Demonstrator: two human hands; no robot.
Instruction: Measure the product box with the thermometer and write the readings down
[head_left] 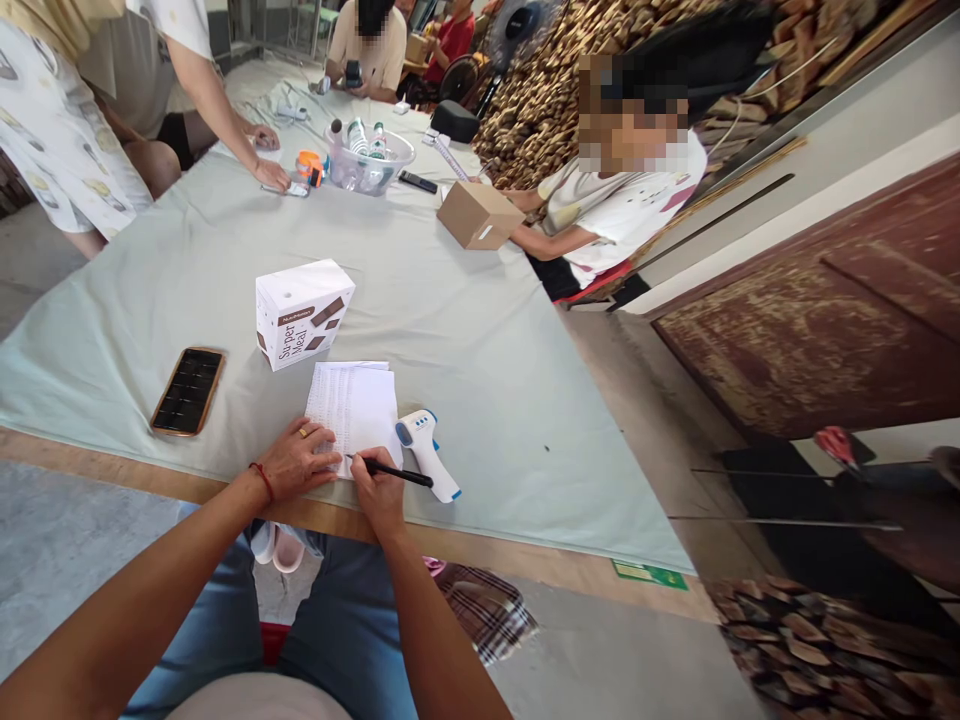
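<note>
My right hand [381, 492] grips a black pen [405, 474], its tip on the lower part of a white sheet of paper [367, 400]. Rows of small writing cover the sheet's left side. Flat on the paper's lower left lies my left hand [300, 455], fingers stretched out, with a ring and a red bracelet. Just right of the paper is a white and blue infrared thermometer [430, 455]. A white box [300, 312] printed "Super Meal" stands behind the paper. Off to the left rests a phone [189, 391] with its dark screen up.
On the cloth-covered table [480, 370], a person at the right holds a cardboard box [480, 216]. Farther back are a clear basin [367, 170] of bottles, an orange roll [309, 166] and a dark remote-like device [418, 182]. Another person's hand [271, 176] reaches in from the left.
</note>
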